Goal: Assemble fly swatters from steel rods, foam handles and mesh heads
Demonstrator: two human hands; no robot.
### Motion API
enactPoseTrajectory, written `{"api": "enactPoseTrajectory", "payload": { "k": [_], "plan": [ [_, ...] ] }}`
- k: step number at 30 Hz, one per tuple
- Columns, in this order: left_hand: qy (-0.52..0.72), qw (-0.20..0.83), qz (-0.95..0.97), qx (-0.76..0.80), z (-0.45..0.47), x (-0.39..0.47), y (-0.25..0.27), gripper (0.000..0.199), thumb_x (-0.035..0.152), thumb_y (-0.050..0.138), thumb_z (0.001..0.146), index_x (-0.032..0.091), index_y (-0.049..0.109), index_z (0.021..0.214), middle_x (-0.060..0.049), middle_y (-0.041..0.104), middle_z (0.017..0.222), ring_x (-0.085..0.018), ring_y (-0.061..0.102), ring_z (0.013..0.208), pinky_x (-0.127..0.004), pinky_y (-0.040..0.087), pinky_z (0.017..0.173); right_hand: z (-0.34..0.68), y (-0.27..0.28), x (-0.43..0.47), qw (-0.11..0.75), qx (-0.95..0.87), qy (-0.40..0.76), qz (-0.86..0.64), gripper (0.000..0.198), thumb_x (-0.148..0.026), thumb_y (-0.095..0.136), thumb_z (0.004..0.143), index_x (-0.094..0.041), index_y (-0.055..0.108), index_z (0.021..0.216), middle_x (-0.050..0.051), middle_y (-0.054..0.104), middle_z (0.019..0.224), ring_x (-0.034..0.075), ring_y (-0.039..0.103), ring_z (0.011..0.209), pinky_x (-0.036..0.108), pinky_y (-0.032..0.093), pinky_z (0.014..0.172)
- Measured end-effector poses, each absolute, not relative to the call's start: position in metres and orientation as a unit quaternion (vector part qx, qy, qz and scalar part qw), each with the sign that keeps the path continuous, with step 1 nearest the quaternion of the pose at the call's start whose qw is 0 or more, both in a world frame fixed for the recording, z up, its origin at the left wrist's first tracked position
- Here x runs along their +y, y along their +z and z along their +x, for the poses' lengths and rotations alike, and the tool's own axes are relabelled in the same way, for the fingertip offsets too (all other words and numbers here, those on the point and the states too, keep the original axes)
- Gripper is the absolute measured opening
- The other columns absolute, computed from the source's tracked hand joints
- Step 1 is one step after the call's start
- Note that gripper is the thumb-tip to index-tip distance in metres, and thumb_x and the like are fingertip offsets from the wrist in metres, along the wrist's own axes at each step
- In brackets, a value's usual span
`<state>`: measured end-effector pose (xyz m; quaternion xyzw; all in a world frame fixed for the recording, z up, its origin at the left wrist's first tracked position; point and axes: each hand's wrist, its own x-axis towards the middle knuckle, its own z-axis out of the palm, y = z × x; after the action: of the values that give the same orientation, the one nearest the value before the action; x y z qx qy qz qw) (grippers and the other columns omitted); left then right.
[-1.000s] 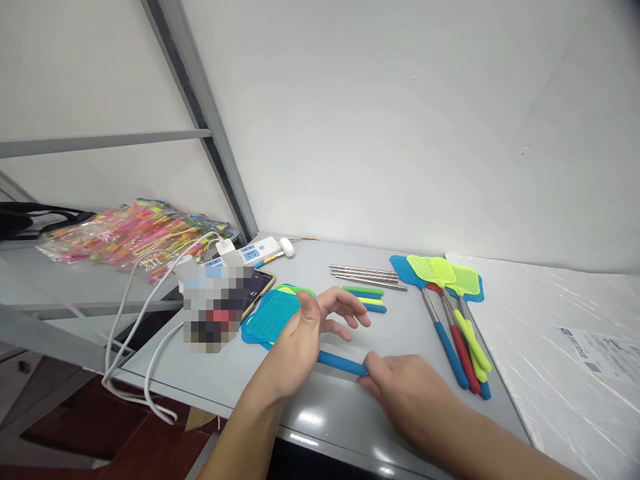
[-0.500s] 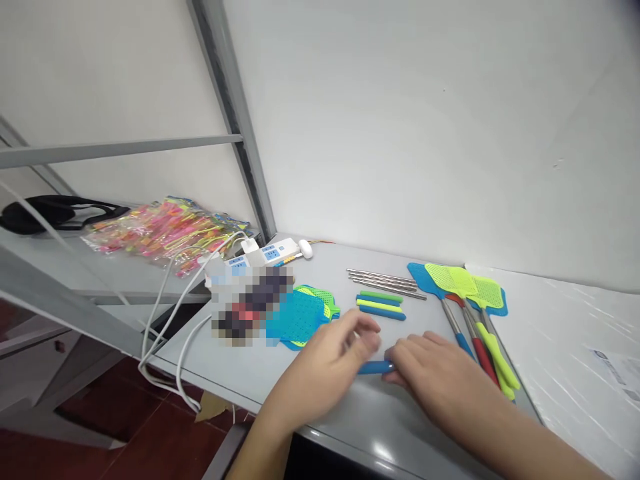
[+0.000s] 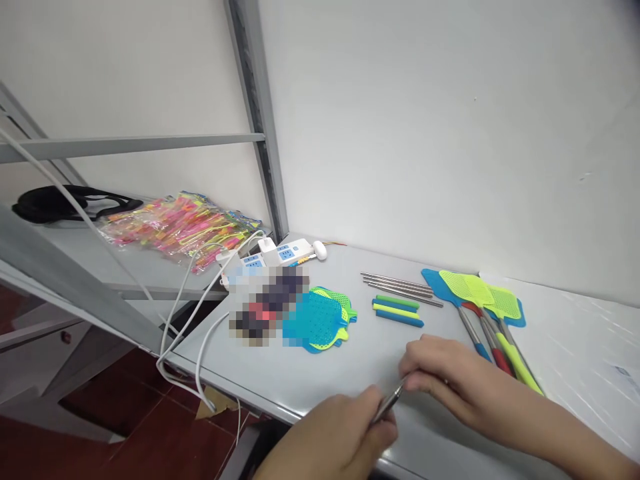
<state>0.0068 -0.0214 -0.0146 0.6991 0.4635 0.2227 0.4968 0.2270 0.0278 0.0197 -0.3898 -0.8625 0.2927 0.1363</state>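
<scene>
My left hand is closed around a slim metal rod above the table's front edge. The rod slants up to the right, where the bent fingers of my right hand pinch its far end. No blue handle shows between the hands; whether one is hidden inside a palm I cannot tell. Beyond my hands lie several green, blue and yellow tube grips. Several loose metal rods rest behind them. To the left is a pile of blue and green fly swatter heads, partly covered by a pixelated patch.
Several fly swatters with handles lie on the right, beside a white plastic-wrapped surface. Power strips with white cables stand at the back left. Bagged colourful items fill the shelf beyond the metal post.
The blue handle seen between my hands is out of sight, and a metal rod shows there instead. My left hand has moved lower and closed. The view has shifted slightly left.
</scene>
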Motion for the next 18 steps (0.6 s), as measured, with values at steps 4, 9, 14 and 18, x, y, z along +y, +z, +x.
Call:
{"api": "enactPoseTrajectory", "payload": {
  "k": [4,9,14,18],
  "plan": [
    [0.31,0.627,0.559,0.445,0.016,-0.027,-0.021,0.035,0.051,0.037,0.096,0.023,0.059,0.098,0.006,0.036,0.052,-0.011,0.031,0.046,-0.022,0.024,0.044,0.195,0.023,0.032,0.149,-0.817,0.424,-0.362,0.019,-0.029,0.044,0.098,-0.024,0.056,0.083,-0.004,0.064,0.074,0.013,0.058,0.073,0.025,0.044,0.071],
    [0.455,0.67,0.372,0.453,0.015,-0.022,-0.042,0.044,0.059,0.041,0.092,0.022,0.048,0.115,0.01,0.032,0.049,-0.009,0.019,0.038,-0.018,0.019,0.034,0.156,0.001,0.075,0.202,-0.801,0.345,-0.445,0.032,-0.046,0.039,0.097,-0.021,0.058,0.093,-0.001,0.062,0.075,0.016,0.057,0.069,0.028,0.04,0.062],
    [0.545,0.662,0.302,0.417,0.012,-0.013,-0.053,0.042,0.058,0.047,0.09,0.023,0.047,0.112,0.012,0.035,0.05,-0.004,0.024,0.031,-0.017,0.024,0.037,0.125,-0.026,0.12,0.153,-0.849,0.132,-0.489,0.05,-0.061,0.049,0.088,-0.016,0.06,0.106,0.01,0.065,0.099,0.025,0.059,0.092,0.036,0.038,0.078],
    [0.57,0.661,0.284,0.398,0.014,-0.011,-0.055,0.041,0.057,0.045,0.091,0.023,0.046,0.112,0.013,0.036,0.05,-0.004,0.024,0.028,-0.018,0.023,0.037,0.112,-0.035,0.13,0.113,-0.868,0.067,-0.478,0.053,-0.065,0.047,0.087,-0.015,0.061,0.098,0.012,0.064,0.096,0.026,0.059,0.087,0.04,0.037,0.08]
  ]
}}
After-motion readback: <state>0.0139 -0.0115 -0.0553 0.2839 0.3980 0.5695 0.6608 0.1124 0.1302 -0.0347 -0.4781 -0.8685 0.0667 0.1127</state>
